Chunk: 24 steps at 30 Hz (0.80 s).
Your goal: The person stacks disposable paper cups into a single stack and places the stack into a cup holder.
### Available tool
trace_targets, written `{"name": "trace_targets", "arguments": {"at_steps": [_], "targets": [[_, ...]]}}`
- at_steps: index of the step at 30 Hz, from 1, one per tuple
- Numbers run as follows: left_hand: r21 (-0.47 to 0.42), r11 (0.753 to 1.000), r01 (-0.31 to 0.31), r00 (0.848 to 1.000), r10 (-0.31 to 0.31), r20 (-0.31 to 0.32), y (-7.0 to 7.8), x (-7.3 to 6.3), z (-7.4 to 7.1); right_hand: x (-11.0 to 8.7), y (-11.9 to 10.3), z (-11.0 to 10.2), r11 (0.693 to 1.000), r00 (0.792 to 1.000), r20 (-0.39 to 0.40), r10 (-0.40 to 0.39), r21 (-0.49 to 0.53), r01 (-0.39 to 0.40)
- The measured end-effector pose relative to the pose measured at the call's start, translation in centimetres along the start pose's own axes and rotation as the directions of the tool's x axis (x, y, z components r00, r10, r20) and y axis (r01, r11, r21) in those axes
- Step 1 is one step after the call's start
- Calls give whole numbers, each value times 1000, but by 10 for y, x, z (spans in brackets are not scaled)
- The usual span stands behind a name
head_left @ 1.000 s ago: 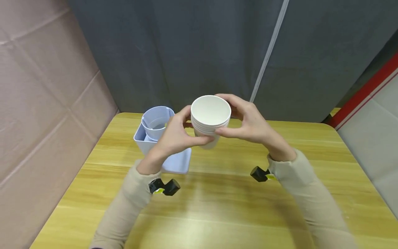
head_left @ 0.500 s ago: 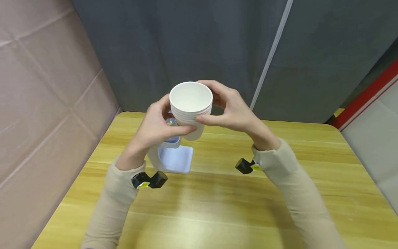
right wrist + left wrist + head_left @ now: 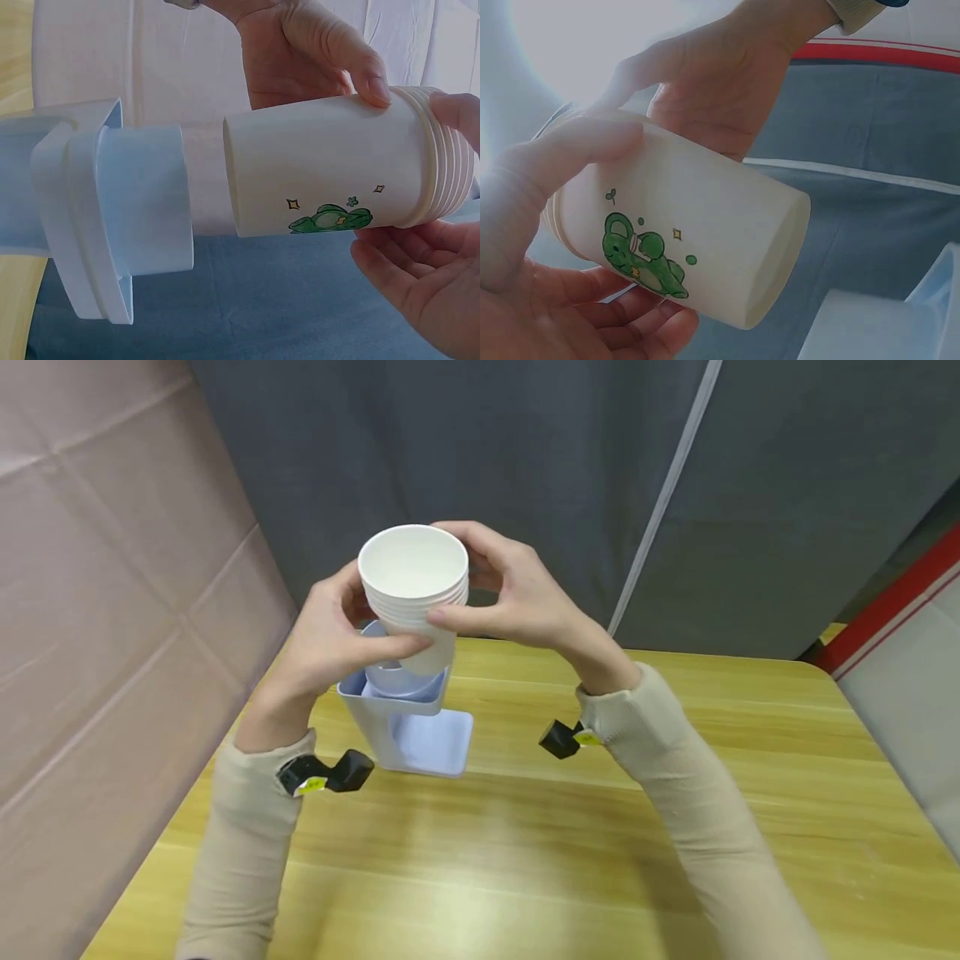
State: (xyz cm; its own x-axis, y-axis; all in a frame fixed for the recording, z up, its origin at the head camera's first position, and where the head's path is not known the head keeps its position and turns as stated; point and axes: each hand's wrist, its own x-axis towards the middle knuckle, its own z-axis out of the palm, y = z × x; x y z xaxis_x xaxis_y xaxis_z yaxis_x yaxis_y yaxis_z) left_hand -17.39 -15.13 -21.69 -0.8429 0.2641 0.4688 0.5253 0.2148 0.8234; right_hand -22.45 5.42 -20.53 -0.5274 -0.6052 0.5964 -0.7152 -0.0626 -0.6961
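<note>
Both hands hold a stack of white paper cups (image 3: 414, 595), nested rim over rim with the mouths facing up. A green cartoon animal (image 3: 645, 255) is printed on the side. My left hand (image 3: 318, 643) grips the stack from the left, its thumb across the front. On the other side my right hand (image 3: 517, 597) grips just below the rims. Directly under the cups stands a pale blue plastic holder (image 3: 382, 722) with a round tube (image 3: 150, 199) in its top. In the right wrist view a small gap separates the lowest cup's base from the tube.
The holder has a flat square foot (image 3: 435, 743) on the wooden table (image 3: 525, 843). A grey curtain (image 3: 487, 460) hangs behind the table, and a pinkish cloth wall (image 3: 127, 568) borders the left. At the right is a white panel with a red strip (image 3: 892, 602).
Both hands have carried the cup stack leftward and up in the head view, from right of the holder to over it. The grip looks the same.
</note>
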Motion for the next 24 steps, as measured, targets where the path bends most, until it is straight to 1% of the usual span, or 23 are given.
{"name": "trace_targets", "arguments": {"at_steps": [3,9,13,18,24], "targets": [[-3,1000,8,1000,-8,-9,0,1,-6,7,1,2,1000,1000,4,11,9,-11],[45,998,34,999,-33,-33,-2,2,-15,16,6,7,999,999,22,25,23,-26],[57,997,49,998,-46,-41,-5,3,-17,20,10,9,999,999,29,26,27,-27],[64,994,88,995,-85,-44,-7,3,-20,24,16,11,999,999,44,29,38,-31],[73,990,125,992,-122,-34,-16,4,-22,25,25,14,996,996,61,60,67,-64]]}}
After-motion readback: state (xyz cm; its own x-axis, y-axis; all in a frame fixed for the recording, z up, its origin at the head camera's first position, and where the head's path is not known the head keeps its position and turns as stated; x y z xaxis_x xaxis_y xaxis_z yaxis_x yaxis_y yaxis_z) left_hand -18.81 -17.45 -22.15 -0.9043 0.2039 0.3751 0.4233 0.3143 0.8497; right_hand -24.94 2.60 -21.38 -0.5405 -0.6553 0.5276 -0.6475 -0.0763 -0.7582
